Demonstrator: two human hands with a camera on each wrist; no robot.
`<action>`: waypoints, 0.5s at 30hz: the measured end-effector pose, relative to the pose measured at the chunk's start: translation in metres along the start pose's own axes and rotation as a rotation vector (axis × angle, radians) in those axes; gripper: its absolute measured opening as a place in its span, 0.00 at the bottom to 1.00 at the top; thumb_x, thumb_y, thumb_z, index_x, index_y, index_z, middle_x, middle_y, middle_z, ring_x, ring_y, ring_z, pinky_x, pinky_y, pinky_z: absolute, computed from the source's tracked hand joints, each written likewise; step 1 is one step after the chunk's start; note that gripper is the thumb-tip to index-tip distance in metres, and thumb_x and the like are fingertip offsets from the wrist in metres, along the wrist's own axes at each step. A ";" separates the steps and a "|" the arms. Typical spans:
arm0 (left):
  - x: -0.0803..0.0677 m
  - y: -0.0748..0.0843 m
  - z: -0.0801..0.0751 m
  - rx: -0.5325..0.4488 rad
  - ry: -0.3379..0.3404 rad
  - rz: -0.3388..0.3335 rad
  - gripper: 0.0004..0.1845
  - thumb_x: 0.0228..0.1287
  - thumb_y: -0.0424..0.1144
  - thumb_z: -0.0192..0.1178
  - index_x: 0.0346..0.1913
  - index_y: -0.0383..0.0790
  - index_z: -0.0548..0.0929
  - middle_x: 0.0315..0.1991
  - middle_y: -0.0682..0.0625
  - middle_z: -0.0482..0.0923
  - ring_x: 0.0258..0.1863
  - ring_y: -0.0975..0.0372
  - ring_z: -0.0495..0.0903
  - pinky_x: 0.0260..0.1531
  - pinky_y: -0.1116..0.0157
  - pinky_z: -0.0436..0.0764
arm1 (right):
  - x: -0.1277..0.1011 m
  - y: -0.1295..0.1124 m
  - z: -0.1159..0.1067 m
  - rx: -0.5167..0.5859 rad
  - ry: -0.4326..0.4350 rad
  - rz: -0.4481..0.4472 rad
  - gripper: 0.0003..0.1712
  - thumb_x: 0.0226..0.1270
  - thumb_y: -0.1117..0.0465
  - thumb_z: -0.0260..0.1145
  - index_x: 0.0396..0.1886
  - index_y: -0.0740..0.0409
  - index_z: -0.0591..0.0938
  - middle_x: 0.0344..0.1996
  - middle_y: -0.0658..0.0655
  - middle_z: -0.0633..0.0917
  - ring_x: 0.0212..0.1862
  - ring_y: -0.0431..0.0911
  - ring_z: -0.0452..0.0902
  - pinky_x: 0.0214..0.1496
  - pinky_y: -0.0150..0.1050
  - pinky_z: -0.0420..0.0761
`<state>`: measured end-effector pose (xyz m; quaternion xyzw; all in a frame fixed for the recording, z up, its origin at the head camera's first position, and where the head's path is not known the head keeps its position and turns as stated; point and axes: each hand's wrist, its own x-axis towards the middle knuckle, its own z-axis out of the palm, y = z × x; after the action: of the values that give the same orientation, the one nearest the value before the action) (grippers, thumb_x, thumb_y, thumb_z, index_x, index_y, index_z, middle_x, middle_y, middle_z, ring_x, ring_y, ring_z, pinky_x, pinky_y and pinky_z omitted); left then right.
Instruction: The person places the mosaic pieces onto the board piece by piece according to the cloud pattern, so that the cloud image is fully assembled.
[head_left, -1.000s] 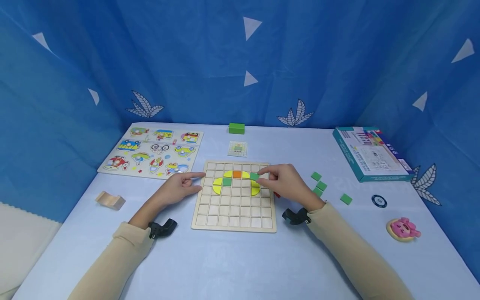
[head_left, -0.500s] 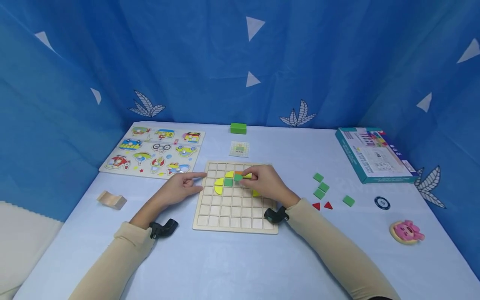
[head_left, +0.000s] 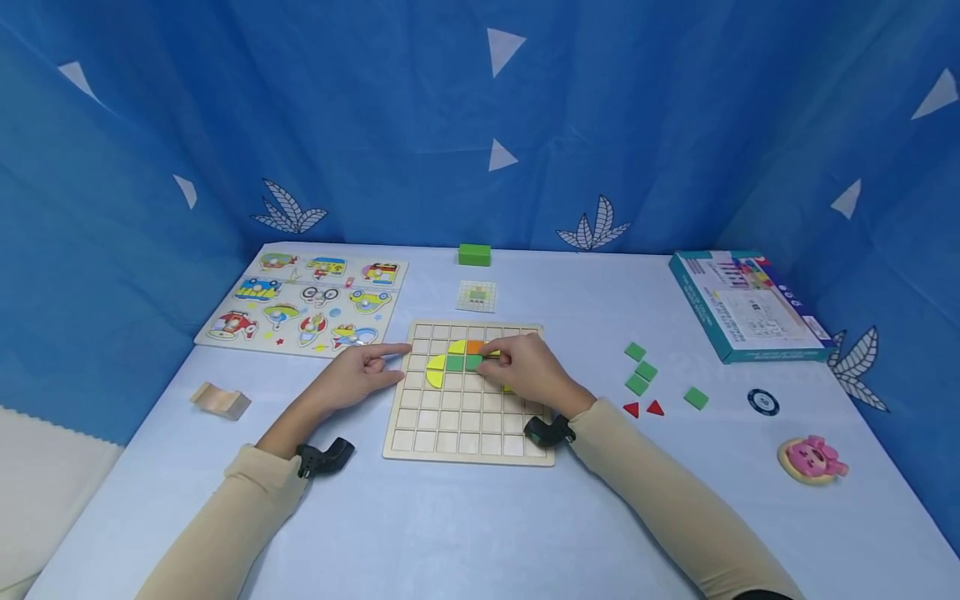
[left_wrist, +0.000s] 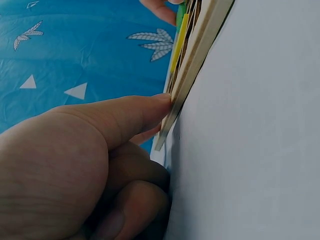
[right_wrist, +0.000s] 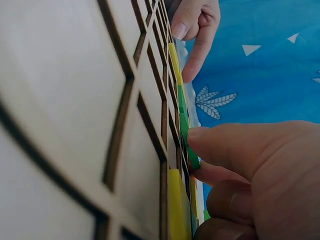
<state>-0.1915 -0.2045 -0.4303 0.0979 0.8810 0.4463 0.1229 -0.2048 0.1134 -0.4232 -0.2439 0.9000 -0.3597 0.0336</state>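
A wooden grid board [head_left: 450, 421] lies mid-table with coloured tiles in its upper cells. My right hand [head_left: 528, 365] reaches over it and pinches a green square tile [head_left: 474, 363] between thumb and index finger. This tile sits beside another green tile [head_left: 455, 362], below an orange square [head_left: 475, 347]. Yellow rounded tiles [head_left: 436, 378] curve around the left; those on the right are partly hidden by my hand. My left hand [head_left: 351, 379] touches the board's left edge with thumb and index finger extended; in the left wrist view the thumb [left_wrist: 145, 110] rests on the rim.
Loose green tiles [head_left: 646, 371] and two red triangles [head_left: 656, 407] lie right of the board. Behind it are a pattern card [head_left: 477, 296] and a green block [head_left: 475, 254]. A vehicle puzzle [head_left: 300, 333], wooden piece [head_left: 221, 401], box [head_left: 765, 321], round chip [head_left: 763, 402] and pink toy [head_left: 813, 458] surround it.
My right hand has carried the green tile leftward over the board and lowered it beside the other green tile. The red triangles have come into full view. My left hand has stayed at the edge.
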 end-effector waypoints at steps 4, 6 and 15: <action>0.000 0.000 0.000 -0.006 -0.004 0.004 0.24 0.69 0.46 0.68 0.67 0.52 0.81 0.16 0.55 0.60 0.16 0.61 0.59 0.21 0.65 0.61 | -0.001 0.000 0.000 -0.006 -0.001 -0.002 0.15 0.69 0.52 0.71 0.52 0.53 0.90 0.10 0.45 0.64 0.14 0.39 0.55 0.22 0.36 0.57; 0.000 0.000 0.000 -0.007 -0.006 0.004 0.24 0.69 0.46 0.68 0.67 0.52 0.81 0.16 0.55 0.60 0.16 0.61 0.59 0.21 0.65 0.61 | -0.001 0.000 0.000 -0.010 -0.004 -0.003 0.16 0.70 0.52 0.71 0.52 0.52 0.90 0.10 0.45 0.64 0.14 0.39 0.55 0.22 0.36 0.57; -0.001 -0.001 0.000 0.002 0.002 0.007 0.24 0.68 0.46 0.68 0.66 0.52 0.81 0.16 0.54 0.61 0.16 0.61 0.60 0.21 0.65 0.61 | -0.003 -0.002 0.000 0.001 -0.003 -0.013 0.16 0.70 0.53 0.71 0.53 0.52 0.89 0.11 0.45 0.66 0.15 0.39 0.56 0.23 0.36 0.59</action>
<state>-0.1909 -0.2051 -0.4311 0.1005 0.8812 0.4460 0.1202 -0.2016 0.1139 -0.4221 -0.2504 0.8981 -0.3601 0.0326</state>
